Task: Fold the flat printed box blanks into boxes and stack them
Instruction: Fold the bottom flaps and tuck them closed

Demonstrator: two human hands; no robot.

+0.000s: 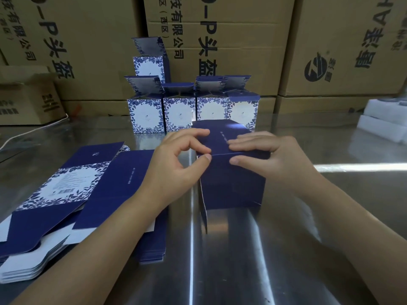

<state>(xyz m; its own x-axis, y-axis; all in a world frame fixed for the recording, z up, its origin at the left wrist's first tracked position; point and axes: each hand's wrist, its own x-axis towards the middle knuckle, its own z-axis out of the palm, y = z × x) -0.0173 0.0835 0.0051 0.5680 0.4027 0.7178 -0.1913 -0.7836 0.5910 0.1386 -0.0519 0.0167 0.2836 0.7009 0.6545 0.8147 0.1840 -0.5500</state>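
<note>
A dark blue box [233,183] stands partly folded at the middle of the steel table [308,227]. My left hand [178,168] pinches its upper left corner between thumb and curled fingers. My right hand [271,159] grips its top right edge, fingers flat on the upper face and thumb on the near face. Two piles of flat blue-and-white floral blanks [55,194] lie at the left, the nearer pile [123,190] partly under my left forearm. Several folded boxes [191,113] with open top flaps stand in a row behind, one more box [149,64] stacked on them.
Large brown cartons [231,40] wall off the back of the table, and a smaller carton [28,95] sits at the far left. White foam blocks [383,119] lie at the right edge. A white cable [28,130] runs along the left.
</note>
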